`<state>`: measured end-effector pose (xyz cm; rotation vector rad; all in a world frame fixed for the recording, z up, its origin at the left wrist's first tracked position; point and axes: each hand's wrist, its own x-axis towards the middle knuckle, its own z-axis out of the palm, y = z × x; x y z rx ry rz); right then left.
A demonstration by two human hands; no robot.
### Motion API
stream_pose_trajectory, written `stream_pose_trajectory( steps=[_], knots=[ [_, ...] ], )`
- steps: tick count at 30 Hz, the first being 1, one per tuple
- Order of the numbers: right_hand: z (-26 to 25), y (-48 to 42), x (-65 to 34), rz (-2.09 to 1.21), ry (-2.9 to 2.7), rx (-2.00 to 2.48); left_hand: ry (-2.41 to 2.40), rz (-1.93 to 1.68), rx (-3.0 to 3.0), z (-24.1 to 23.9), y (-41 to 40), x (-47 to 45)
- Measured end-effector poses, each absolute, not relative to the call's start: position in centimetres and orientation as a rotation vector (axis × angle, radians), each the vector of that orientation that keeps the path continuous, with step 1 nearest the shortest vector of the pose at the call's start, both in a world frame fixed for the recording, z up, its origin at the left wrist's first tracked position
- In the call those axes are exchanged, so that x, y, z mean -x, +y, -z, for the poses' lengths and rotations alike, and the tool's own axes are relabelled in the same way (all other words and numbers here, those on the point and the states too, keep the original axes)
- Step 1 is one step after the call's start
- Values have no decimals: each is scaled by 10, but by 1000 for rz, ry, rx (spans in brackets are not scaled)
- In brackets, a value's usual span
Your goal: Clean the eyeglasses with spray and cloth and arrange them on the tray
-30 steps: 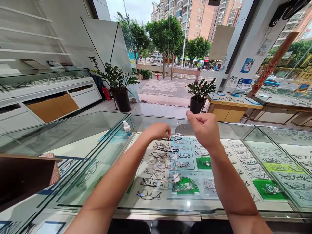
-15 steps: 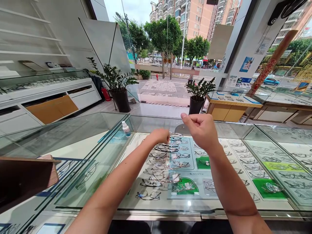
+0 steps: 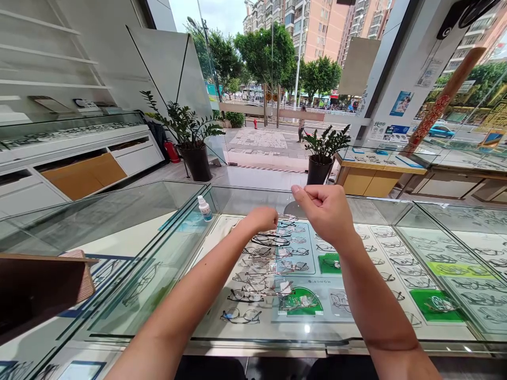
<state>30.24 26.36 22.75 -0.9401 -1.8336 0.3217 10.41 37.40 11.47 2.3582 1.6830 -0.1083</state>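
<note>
My left hand (image 3: 262, 218) is closed above the glass display case (image 3: 237, 338), over the upper end of a column of eyeglasses (image 3: 271, 240). Its fingertips are turned away, so whatever they hold, if anything, is hidden. To its right and slightly higher, my right hand (image 3: 328, 215) is curled into a fist, thumb pointing left and up. Nothing shows sticking out of it, and the inside of the grip is hidden. A thin eyeglass frame (image 3: 288, 217) appears between the hands; I cannot tell whether either one touches it. Lower down lies a black-rimmed pair of eyeglasses (image 3: 241, 315).
A small white bottle (image 3: 205, 209) stands at the case's back left. A dark brown box-like object (image 3: 39, 295) juts in at left. More eyeglasses (image 3: 412, 262) lie in rows to the right. Potted plants (image 3: 197, 158) flank the glass door beyond.
Both hands keep nearly the same closed pose; the right has shifted very slightly left. Outside the door, a passer-by has moved left.
</note>
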Motion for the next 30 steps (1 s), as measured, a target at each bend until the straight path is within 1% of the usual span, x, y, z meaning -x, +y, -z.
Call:
stream_pose_trajectory(
  steps=[4, 9, 16, 22, 27, 29, 30],
  knots=[
    [-227, 263, -302, -311, -1837, 944, 1739, -30, -2404, -106, 378, -109],
    [-228, 262, -302, -303, -1844, 938, 1721, -76, -2426, -91, 384, -112],
    [-228, 263, -301, -301, -1847, 947, 1674, -169, -2420, -94, 384, -108],
    [-228, 263, -302, -303, -1840, 941, 1646, -280, -2397, -111, 379, -105],
    [-229, 267, -309, -290, -1797, 946, 1627, -453, -2358, -142, 370, -93],
    [-230, 271, -313, -281, -1767, 950, 1565, -613, -2259, -158, 364, -87],
    [-231, 273, -315, -278, -1751, 958, 1508, -747, -2177, -166, 361, -84]
  ],
)
